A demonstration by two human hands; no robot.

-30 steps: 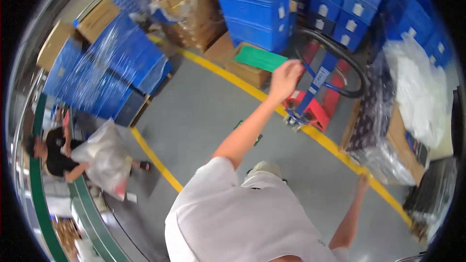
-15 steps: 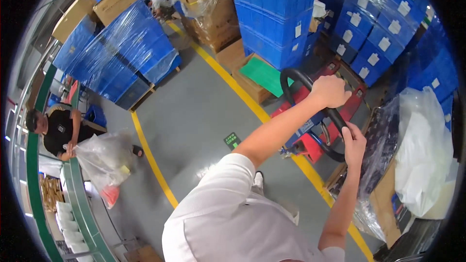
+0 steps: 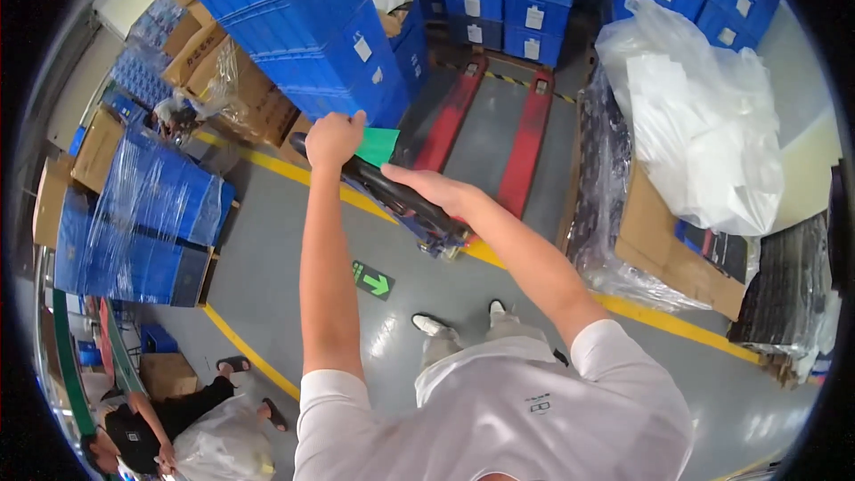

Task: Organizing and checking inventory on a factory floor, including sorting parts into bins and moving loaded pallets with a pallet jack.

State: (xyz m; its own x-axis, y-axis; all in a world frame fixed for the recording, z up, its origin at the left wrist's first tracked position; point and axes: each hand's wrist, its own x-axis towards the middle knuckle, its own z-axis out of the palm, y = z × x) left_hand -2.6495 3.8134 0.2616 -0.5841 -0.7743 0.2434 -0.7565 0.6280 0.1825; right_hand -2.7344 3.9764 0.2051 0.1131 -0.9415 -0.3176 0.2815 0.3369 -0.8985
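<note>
Both my hands are on the black loop handle (image 3: 385,185) of a red pallet jack (image 3: 527,147). My left hand (image 3: 335,140) is closed round the handle's far left part. Farther right and nearer to me, my right hand (image 3: 436,191) lies over the bar with its thumb along the top; its other fingers are largely hidden. The jack's two red forks point away from me between stacked goods, with nothing on them. Part of a green sheet (image 3: 379,144) shows just behind the handle, beside my left hand.
Tall stacks of blue crates (image 3: 321,36) stand ahead and left. On the right, a wrapped pallet load (image 3: 597,178) carries cardboard and a white plastic bag (image 3: 690,116). Yellow floor lines (image 3: 672,331) border the aisle. A person (image 3: 134,428) with a clear bag is at the lower left.
My view has turned right, so the handle now lies nearer the middle and the forks show between the stacks. Both hands stay on the handle. The other person appears lower left.
</note>
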